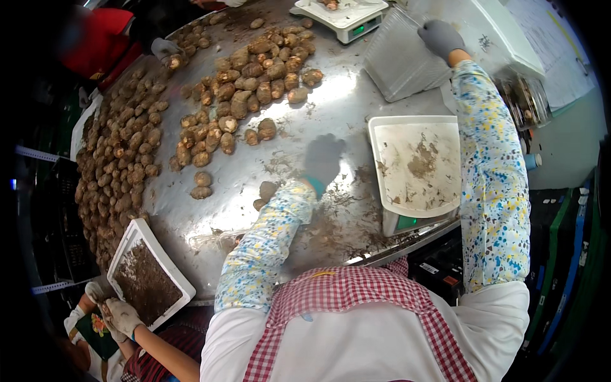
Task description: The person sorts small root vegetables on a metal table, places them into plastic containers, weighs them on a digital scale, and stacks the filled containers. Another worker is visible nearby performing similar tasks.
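My left hand (323, 160), in a grey glove, reaches over the metal table with its fingers stretched out and nothing visible in them. Close to its wrist lie a few small brown taros (267, 190), partly hidden by my sleeve. At the far right, my right hand (441, 39), also gloved in grey, is closed on the upper edge of nested clear plastic boxes (402, 67), whose fingertips' exact hold is partly hidden. Between my arms stands a scale with a soiled white tray (407, 143), which holds only dirt and scraps.
Loose taros (254, 83) lie across the middle, beside a large heap (121, 153) on the left. Another scale (344, 19) stands at the back. A white tray of soil (153, 274) sits near left, by a co-worker's gloved hands (118, 315). Another co-worker's glove (167, 49) reaches in far left.
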`<state>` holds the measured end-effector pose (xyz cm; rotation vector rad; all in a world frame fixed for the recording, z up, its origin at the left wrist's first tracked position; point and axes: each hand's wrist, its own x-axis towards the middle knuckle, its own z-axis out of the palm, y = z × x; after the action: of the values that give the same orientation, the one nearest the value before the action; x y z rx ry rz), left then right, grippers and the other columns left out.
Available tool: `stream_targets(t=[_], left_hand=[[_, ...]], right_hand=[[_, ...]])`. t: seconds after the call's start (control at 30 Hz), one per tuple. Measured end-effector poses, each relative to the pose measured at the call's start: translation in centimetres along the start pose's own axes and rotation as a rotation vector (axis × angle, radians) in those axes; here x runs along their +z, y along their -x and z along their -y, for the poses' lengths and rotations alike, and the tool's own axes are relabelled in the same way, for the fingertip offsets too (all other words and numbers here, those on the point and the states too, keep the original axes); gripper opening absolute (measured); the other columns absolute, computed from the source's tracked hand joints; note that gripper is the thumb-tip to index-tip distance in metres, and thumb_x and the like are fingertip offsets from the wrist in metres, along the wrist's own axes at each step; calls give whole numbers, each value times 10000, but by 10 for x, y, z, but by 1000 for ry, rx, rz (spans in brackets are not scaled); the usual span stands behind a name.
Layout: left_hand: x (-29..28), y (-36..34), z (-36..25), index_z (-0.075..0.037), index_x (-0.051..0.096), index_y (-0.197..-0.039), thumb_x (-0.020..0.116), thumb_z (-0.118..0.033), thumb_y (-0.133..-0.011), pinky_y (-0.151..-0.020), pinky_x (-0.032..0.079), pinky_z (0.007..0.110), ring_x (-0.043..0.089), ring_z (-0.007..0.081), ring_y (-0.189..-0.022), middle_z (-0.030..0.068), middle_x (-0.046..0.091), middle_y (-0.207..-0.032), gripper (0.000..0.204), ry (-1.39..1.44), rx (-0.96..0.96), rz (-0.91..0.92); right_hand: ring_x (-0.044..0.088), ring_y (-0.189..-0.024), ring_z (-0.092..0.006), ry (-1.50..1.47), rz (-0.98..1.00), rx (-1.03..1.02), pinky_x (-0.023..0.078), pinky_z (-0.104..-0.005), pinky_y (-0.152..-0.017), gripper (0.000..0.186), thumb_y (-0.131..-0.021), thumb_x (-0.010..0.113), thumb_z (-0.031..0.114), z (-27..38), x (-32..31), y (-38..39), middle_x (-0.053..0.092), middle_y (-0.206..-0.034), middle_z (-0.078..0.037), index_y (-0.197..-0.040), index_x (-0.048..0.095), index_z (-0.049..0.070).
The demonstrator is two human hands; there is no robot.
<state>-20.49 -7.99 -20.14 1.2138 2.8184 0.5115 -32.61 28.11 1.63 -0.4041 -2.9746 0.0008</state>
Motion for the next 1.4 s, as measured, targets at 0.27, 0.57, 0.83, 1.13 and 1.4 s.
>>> stream_targets(t=[0.27,0.57,0.83,1.13,1.4], left_hand=[[-53,20,-17,-135,626,-1207,640,-258,-855,-1061,351,485,463,377,-1257,175,520,-1332,373,-6,-103,-222],[-97,68,-21,-66,658,-1166,629,-245,-896,-1024,430,414,567,333,-1174,171,631,-1226,325,436,-232,-252],[-107,126,19,-66,666,-1172,605,-273,-897,-962,467,403,599,324,-1116,166,650,-1180,350,602,-390,-256],[-128,179,62,-89,660,-1155,598,-217,-886,-958,454,432,591,345,-1096,155,659,-1121,304,280,-465,-449],[-145,217,47,-82,667,-1138,621,-188,-866,-876,493,427,626,323,-1009,151,659,-994,295,335,-793,-222]], right_hand=[[627,-729,-369,122,-812,-147,480,-502,-651,233,-933,572,307,33,-64,78,638,-765,-145,-811,608,111],[617,-692,-291,-115,-687,-509,486,-380,-611,143,-835,727,81,17,-88,305,638,-806,-89,-924,615,82],[608,-863,-294,-102,-134,-433,480,-392,-809,195,-836,693,169,-14,9,393,645,-903,-76,-1001,622,93],[595,-1089,-341,-405,-375,-309,474,-424,-931,480,-818,742,240,107,-53,394,639,-1179,-151,-1221,595,24],[633,-979,-342,-516,-22,-243,508,-465,-832,290,-915,576,206,236,81,310,635,-1073,-159,-1191,611,125]])
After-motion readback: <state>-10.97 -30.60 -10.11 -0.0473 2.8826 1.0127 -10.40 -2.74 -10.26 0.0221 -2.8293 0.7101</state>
